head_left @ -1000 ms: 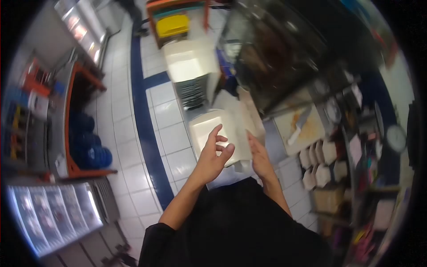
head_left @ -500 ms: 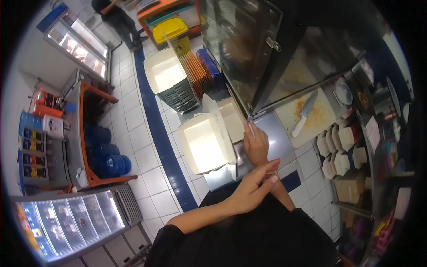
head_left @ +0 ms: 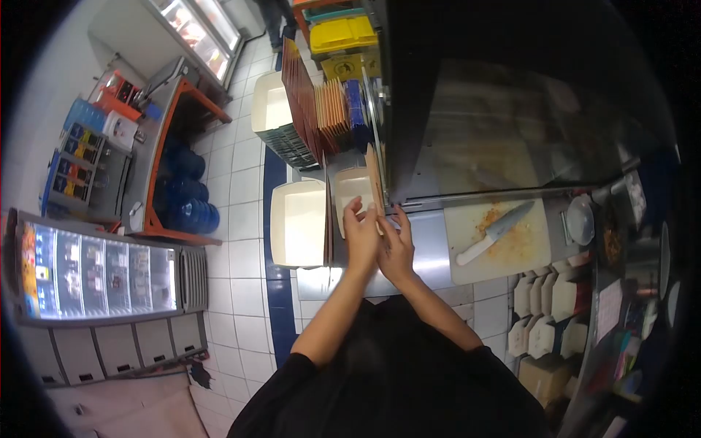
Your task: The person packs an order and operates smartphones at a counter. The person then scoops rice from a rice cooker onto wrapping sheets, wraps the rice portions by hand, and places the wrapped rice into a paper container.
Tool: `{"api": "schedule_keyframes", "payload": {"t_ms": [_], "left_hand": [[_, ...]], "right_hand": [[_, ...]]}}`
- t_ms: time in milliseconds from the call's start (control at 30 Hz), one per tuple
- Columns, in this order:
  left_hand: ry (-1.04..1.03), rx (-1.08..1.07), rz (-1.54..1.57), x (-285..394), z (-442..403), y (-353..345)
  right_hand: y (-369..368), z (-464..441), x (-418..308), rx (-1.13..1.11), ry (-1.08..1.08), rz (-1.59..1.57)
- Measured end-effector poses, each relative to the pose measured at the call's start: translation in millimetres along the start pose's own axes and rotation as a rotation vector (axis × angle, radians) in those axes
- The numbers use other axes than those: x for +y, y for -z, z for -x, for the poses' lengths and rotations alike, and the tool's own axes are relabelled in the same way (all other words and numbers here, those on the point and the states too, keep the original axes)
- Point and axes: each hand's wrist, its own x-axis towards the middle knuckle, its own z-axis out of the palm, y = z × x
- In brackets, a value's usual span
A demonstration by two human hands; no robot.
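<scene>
My left hand point(head_left: 361, 237) is over the near end of a cream open carton point(head_left: 353, 182), its fingers bent and apart. Close against it on the right, my right hand point(head_left: 396, 250) has its fingers loosely spread over the metal counter. Nothing shows held in either hand; whether the fingertips touch the carton's brown side is unclear. A second open carton point(head_left: 299, 225), white inside, lies to the left. Behind it is a stack of nested cartons point(head_left: 272, 109), with folded brown-red cardboard point(head_left: 298, 98) standing beside it.
A knife point(head_left: 496, 232) lies on a stained cutting board point(head_left: 537, 237) at right. The glass-sided case point(head_left: 467, 109) rises behind the counter point(head_left: 427, 244). More cartons point(head_left: 544, 299) stand lower right. A yellow-lidded bin point(head_left: 343, 35) and a person's legs point(head_left: 274, 18) are farther back.
The view has turned and shifted. My left hand has moved from crossing my right wrist to beside my right hand, near the cream carton. The cartons' flaps now appear more edge-on.
</scene>
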Motion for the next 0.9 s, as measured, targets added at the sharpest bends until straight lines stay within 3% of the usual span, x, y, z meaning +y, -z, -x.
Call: {"api": "schedule_keyframes", "payload": {"t_ms": [33,67,133,200,300,367,400,467,567,600,700,767,900], "left_hand": [[0.107,0.038,0.106,0,-8,-2],[0.105,0.059,0.109,-1,-18,-1],[0.166,-0.121,0.045,-9,-29,6],[0.130,-0.088,0.060,-28,-33,13],[0.058,-0.076,-0.093,-32,-32,21],[-0.010,-0.058,-0.245,-24,-22,20],[-0.019,-0.083,-0.253,-17,-16,20],[-0.241,-0.160,-0.636,1,-7,20],[-0.388,-0.233,-0.541,16,11,26],[-0.398,-0.247,-0.536,19,11,32],[-0.236,-0.297,-0.437,46,33,45],[-0.264,-0.324,-0.414,45,36,53],[-0.465,-0.233,-0.354,77,60,70]], "right_hand": [[3,-3,4,-0.021,0.010,-0.054],[4,-5,7,-0.042,0.018,-0.108],[10,-9,2,-0.093,-0.029,-0.226],[12,-11,5,-0.093,-0.069,-0.284],[26,-21,-8,-0.002,-0.024,-0.114],[39,-28,-26,-0.137,-0.277,0.088],[39,-30,-26,-0.114,-0.290,0.091],[38,-34,-21,-0.580,-0.287,0.476],[33,-18,-30,-0.441,-0.165,0.470],[33,-17,-36,-0.487,-0.170,0.473],[35,-13,-55,-0.447,-0.200,0.518],[28,-4,-47,-0.443,-0.230,0.561],[16,17,-23,-0.500,-0.328,0.509]]}}
